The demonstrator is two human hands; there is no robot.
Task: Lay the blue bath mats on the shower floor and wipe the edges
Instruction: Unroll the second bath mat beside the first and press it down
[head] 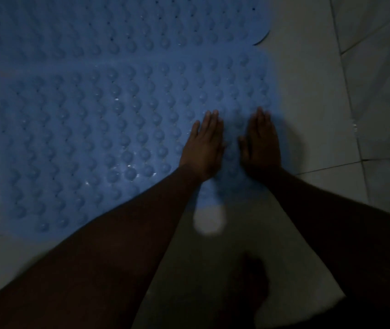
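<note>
Blue mat (pixel 118 129) lies on wet floor (pixel 308 103); we press w/ left hand (pixel 203 148) & right hand (pixel 261 143) flat, holding nothing. Risk: mat slides, edge lifts.

This was a bathroom, most likely a shower area in a home. The floor (pixel 320 115) was laid with large pale glossy tiles with thin dark joints, wet in places and catching small glints. Two blue rubber bath mats (pixel 118 129), studded with bumps and drain holes, lay on it in dim light.
</note>
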